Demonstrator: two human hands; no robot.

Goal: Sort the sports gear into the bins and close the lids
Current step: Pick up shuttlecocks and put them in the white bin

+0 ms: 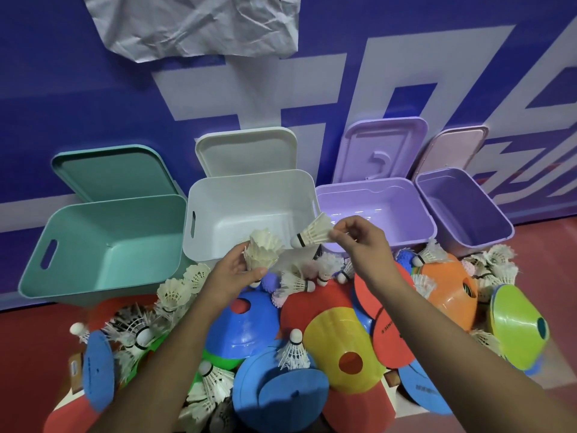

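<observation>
1. four bins stand in a row at the wall. the white bin (249, 195) is second from the left, the teal bin (125, 226) just left of it, the lilac bin (368, 198) just right of it, and the purple bin (452, 198) further right.
2. every bin interior that shows is bare, so i judge nothing is sorted yet. the hands hide the near floor of the white bin.
3. all four lids stand open behind their bins, the white lid (246, 154) among them. none is closed.
4. the left hand (231, 273), in front of the white bin's near wall, grips a nested stack of shuttlecocks (262, 251).
5. the right hand (359, 235), at that bin's near right corner, pinches a single shuttlecock (312, 232) by its feathers, cork toward the stack.
6. on the floor (31, 354) in front of the white bin lies a big mixed pile — loose shuttlecocks (293, 351), disc cones (343, 339), flat markers (387, 332) and spiky balls (406, 257).
7. judgement: the very start — nearly all the sorting and all the lid closing are left.
</observation>
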